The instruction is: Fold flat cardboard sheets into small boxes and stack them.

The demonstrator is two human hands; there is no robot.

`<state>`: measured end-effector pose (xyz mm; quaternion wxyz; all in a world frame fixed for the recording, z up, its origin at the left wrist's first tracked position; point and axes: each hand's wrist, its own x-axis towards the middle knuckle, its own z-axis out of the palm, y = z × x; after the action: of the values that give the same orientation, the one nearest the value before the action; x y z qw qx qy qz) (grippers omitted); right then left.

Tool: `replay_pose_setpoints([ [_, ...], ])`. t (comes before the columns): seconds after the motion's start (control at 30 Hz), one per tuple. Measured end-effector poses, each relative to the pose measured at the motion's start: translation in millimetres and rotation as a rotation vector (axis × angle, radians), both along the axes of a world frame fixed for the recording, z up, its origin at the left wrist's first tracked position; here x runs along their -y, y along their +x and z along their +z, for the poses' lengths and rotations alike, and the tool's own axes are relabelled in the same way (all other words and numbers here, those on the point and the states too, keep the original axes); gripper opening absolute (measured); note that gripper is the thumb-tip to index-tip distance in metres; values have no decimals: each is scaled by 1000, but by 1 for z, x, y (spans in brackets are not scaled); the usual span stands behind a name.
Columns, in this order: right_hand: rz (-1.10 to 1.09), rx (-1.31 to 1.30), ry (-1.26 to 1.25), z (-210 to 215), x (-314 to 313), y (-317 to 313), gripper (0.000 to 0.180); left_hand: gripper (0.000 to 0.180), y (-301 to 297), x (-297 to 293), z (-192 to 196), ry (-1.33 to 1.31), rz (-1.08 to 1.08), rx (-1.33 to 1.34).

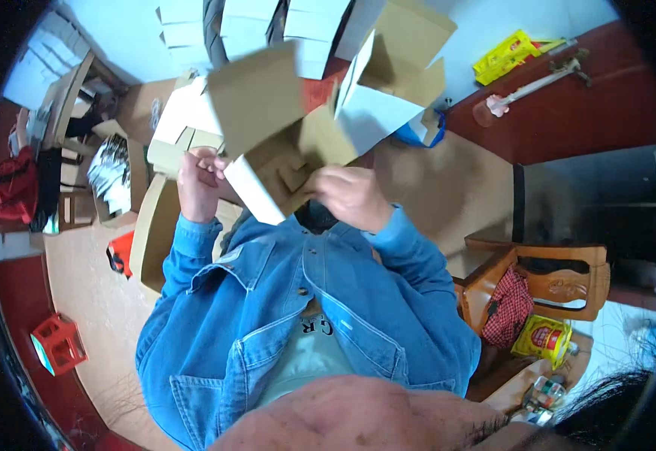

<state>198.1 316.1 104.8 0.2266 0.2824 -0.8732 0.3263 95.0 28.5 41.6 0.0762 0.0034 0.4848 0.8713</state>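
Observation:
In front of my chest is an open cardboard box [259, 197], white outside and brown inside, tilted with its tall lid flap standing up at the far side. My right hand [352, 197] is closed over its near right wall, with the fingertips hidden inside. At the left corner my left hand [200, 184] has its fingers pinched together against the box edge. Inside the box, brown cardboard flaps lie partly folded. Just beyond my left hand sits another white-and-brown carton [185, 124].
A larger open white box [388, 98] stands beyond, with stacks of white cartons [249, 26] against the wall. To the left is a carton of white items [110, 177]; a brown carton [155, 233] stands by my left arm. A wooden chair [561, 274] is at right, a red plastic stool [59, 344] at lower left.

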Motion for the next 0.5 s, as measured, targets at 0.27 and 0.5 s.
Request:
replay_pose_setpoints([
  [0.27,-538,-21,-574,114,-77,14,13,6,-20,-62,68,-533,-73,-572],
  [0.5,-457,127,-671,125,-115,-8,21,16,-36,-165,113,-601,0,-901],
])
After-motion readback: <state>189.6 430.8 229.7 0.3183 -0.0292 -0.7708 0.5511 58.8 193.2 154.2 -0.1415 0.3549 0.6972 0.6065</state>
